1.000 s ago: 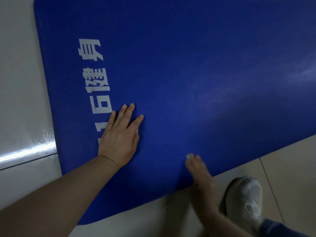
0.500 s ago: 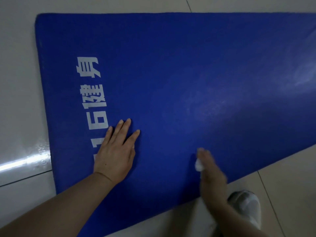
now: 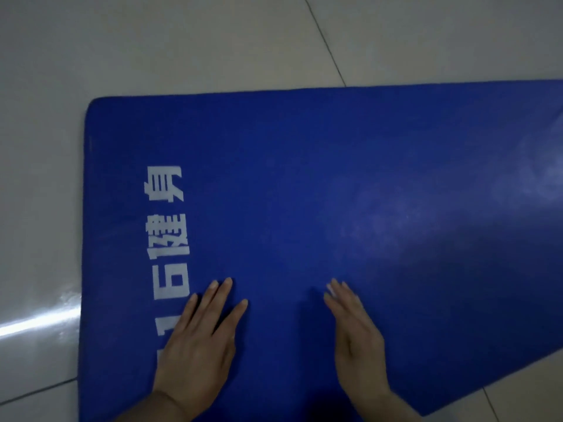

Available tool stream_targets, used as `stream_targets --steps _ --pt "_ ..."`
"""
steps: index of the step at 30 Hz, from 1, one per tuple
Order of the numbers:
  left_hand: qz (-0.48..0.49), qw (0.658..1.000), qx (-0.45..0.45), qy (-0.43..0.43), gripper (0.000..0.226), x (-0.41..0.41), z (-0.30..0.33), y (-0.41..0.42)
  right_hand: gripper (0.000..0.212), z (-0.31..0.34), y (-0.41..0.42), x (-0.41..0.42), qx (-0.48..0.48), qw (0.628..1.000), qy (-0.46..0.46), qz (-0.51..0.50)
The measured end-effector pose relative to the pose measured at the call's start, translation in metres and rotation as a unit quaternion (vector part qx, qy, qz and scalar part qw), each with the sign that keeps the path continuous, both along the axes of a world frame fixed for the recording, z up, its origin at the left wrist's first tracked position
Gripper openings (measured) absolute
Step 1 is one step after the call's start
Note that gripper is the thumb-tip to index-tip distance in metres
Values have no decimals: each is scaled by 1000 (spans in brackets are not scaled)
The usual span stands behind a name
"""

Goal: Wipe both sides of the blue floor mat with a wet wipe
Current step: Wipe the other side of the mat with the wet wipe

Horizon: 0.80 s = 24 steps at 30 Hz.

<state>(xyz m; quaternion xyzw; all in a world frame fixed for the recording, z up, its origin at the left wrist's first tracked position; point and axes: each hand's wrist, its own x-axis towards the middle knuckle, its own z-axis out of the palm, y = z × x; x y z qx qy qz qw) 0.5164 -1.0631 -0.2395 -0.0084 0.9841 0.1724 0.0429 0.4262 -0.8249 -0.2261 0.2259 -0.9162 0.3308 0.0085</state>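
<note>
Two hands lie on the mat [image 3: 304,184]. Left hand [image 3: 198,351] rests flat, fingers spread; right hand [image 3: 356,333] has straight fingers pressed together, wipe unseen.

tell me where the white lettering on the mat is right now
In the head view the white lettering runs along the blue mat's left end, just above the left hand.

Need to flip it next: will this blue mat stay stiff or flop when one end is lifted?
Probably floppy: the blue mat looks thin and lies flat on the tiled floor. It may slide; the tiles look glossy. Left hand and right hand press it flat.
</note>
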Motion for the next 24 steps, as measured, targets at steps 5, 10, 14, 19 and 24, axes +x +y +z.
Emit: stream_targets --steps 5,10,14,19,24 --pt "-5 1000 -8 -13 53 -8 4 -3 37 9 4 -89 95 953 72 279" --pt "-9 997 -39 -59 55 -5 4 -2 66 16 19 -110 284 805 41 520" --pt "2 996 -58 -74 48 -9 11 1 71 29 15 -116 370 730 -91 567" --pt "12 981 -65 -183 82 -21 35 7 77 31 8 -125 369 717 -155 571" --pt "-2 893 -117 -435 73 -62 94 18 74 40 1 -129 373 705 -184 574"
